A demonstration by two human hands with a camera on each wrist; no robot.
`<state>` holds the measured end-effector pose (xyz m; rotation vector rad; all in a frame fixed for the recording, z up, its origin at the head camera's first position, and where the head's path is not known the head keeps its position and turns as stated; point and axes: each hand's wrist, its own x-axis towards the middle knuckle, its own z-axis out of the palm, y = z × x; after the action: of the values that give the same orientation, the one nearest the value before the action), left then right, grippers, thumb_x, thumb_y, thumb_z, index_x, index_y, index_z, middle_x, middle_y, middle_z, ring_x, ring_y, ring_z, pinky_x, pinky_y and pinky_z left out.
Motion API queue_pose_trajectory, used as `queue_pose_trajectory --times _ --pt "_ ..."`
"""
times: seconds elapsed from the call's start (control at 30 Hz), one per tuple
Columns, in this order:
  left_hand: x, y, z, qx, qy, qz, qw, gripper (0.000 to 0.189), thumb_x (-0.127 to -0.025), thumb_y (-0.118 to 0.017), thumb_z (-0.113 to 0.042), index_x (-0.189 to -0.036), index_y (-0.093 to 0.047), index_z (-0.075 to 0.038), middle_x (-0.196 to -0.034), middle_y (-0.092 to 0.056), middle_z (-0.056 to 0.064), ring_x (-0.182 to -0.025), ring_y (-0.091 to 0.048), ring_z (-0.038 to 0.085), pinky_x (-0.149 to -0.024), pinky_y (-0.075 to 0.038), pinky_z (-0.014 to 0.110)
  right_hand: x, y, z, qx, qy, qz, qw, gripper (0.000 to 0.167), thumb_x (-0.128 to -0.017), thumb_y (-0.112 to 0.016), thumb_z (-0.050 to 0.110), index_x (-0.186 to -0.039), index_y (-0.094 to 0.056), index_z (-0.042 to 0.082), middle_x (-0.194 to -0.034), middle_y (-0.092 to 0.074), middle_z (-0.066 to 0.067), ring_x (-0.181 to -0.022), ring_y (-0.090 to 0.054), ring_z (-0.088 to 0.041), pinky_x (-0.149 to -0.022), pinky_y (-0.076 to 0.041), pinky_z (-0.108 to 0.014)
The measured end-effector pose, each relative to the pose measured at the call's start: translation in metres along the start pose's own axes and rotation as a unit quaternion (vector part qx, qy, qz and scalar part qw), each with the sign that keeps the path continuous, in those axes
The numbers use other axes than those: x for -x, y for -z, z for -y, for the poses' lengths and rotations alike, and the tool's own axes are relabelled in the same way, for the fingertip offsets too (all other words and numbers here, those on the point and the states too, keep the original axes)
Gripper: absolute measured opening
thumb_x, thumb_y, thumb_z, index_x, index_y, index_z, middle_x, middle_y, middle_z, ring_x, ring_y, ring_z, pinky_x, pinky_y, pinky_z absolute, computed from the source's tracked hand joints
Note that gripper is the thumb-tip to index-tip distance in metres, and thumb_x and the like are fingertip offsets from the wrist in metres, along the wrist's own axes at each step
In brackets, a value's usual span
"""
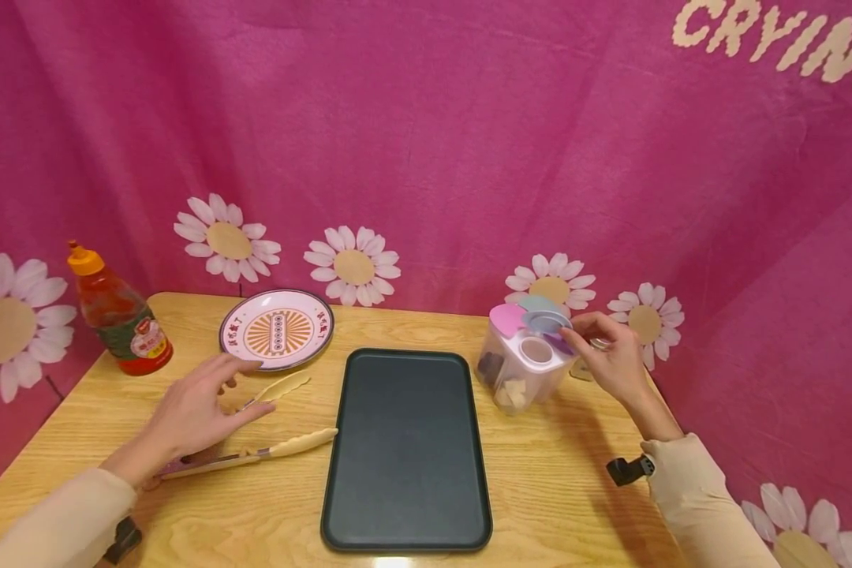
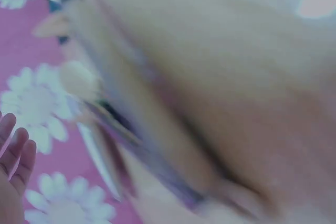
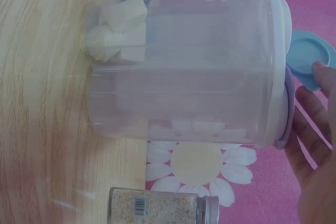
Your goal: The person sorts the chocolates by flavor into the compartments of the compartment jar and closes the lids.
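Observation:
On the right of the table stands a clear storage container with several coloured flip lids; pale chunks lie at the bottom of one compartment. Its light blue lid stands raised, leaving a round opening. My right hand pinches that lid at its edge, the thumb on it in the right wrist view. My left hand hovers with fingers spread over a pair of tongs with cream tips, holding nothing. The left wrist view is badly blurred.
A dark rectangular tray lies mid-table. Behind the tongs sits a patterned plate, with a red sauce bottle to its left. A seasoning jar stands beside the container. A pink flowered cloth hangs behind.

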<state>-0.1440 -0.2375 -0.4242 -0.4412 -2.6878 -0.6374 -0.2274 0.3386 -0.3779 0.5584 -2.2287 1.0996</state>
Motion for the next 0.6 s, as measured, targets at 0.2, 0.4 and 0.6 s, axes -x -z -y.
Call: queue_pose_trajectory --times 0.2,0.4,0.6 --pt "-0.039 -0.017 -0.040 0.077 -0.048 -0.038 0.9951 0.042 -0.086 -0.088 -0.030 -0.121 -0.074 -0.011 -0.110 -0.073 0.005 -0.088 -0.067 0.020 -0.075 -0.058 0.039 0.000 0.000 0.002 0.001 0.001 0.002 1.0000 0.017 -0.082 -0.081 -0.011 -0.095 -0.075 -0.001 -0.086 -0.075 -0.010 -0.079 -0.066 0.012 -0.076 -0.052 -0.005" --pt "-0.069 -0.039 -0.091 0.180 -0.085 -0.030 0.9794 0.033 -0.091 -0.083 -0.024 -0.121 -0.076 -0.014 -0.108 -0.073 0.001 -0.088 -0.064 0.014 -0.077 -0.057 0.030 0.001 0.000 0.000 0.009 0.004 0.009 0.9999 0.018 -0.083 -0.081 -0.011 -0.096 -0.075 -0.001 -0.086 -0.075 -0.016 -0.079 -0.065 0.012 -0.076 -0.052 -0.006" --pt "-0.095 -0.067 -0.140 0.235 -0.131 -0.041 0.9621 0.031 -0.091 -0.083 -0.023 -0.120 -0.077 -0.014 -0.110 -0.074 0.003 -0.089 -0.067 0.015 -0.082 -0.060 0.036 0.000 0.002 -0.001 0.024 0.008 0.014 0.9996 0.015 -0.085 -0.081 -0.008 -0.097 -0.075 0.000 -0.086 -0.074 -0.010 -0.081 -0.065 0.013 -0.077 -0.053 -0.007"
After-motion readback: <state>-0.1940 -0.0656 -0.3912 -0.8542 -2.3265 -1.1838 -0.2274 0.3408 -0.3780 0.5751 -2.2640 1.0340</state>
